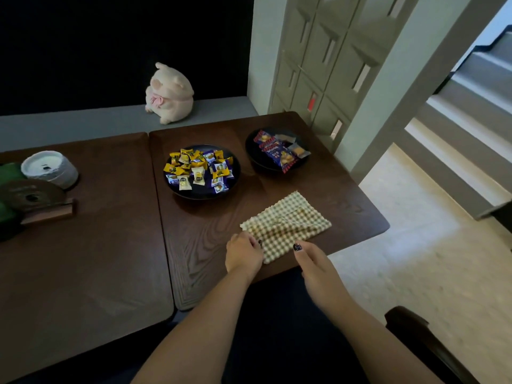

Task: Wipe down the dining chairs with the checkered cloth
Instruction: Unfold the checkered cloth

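Both hands are down at the near edge of the dark brown wooden desk (pixel 210 236). The left hand (pixel 242 257) curls its fingers at the near left edge of the crumpled beige-and-white checkered cloth (pixel 286 225); the right hand (pixel 311 261) touches its near edge with a dark-nailed finger. Behind the cloth sit a dark round plate of yellow and purple wrapped sweets (pixel 202 170) and a dark bowl of snack packets (pixel 278 149). A pale pink plush pig (pixel 170 92) sits on the grey ledge (pixel 83 121).

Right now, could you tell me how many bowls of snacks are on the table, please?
2. One bowl of wrapped candies sits near the table's middle; the other bowl, holding snack packets, is to its right, nearer the far corner. Neither hides another.
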### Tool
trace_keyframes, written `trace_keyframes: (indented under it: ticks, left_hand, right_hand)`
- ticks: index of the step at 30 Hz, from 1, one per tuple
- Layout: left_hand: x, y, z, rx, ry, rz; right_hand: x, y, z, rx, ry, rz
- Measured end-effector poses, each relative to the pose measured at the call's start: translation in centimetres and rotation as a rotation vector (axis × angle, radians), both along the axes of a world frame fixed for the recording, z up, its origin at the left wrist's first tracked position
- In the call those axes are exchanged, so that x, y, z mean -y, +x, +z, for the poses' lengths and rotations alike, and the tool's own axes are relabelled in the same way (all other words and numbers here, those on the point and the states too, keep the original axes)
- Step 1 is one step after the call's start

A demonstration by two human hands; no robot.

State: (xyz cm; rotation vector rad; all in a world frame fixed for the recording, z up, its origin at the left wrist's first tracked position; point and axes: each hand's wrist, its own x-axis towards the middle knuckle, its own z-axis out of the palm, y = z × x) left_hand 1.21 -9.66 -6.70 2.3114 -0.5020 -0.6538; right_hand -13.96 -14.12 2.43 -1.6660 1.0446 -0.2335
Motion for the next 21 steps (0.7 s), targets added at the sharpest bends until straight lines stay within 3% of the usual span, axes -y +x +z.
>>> trace_keyframes:
  ticks: [3, 7, 11, 16, 18, 21]
  left_hand:
    - [-0.9, -0.7, 1.4, -0.088, -0.161, 0.088]
    - [-2.2, -2.8, 5.6, -0.036, -0.391, 0.097]
    - [-3.9, -6.2, 11.5, 0.112, -0.573, -0.004]
    - [-6.8, -12.7, 19.1, 0.262, -0.657, -0.115]
    - [-8.1, -16.1, 21.9, 0.315, -0.681, -0.137]
    - [-9.7, -21.7, 26.1, 0.399, -0.714, -0.148]
  right_hand:
    - [0.7, -1.5, 0.9, -0.015, -0.023, 0.006]
    - [2.0, -3.7, 2.7, 0.017, -0.026, 0.038]
    - [2.8, -5.9, 5.5, 0.107, -0.046, 0.099]
    - [2.9, -9.4, 10.5, 0.277, -0.112, 0.211]
    - [2.5, -11.3, 12.8, 0.358, -0.073, 0.247]
    - [1.5, -14.8, 16.1, 0.478, 0.159, 0.300]
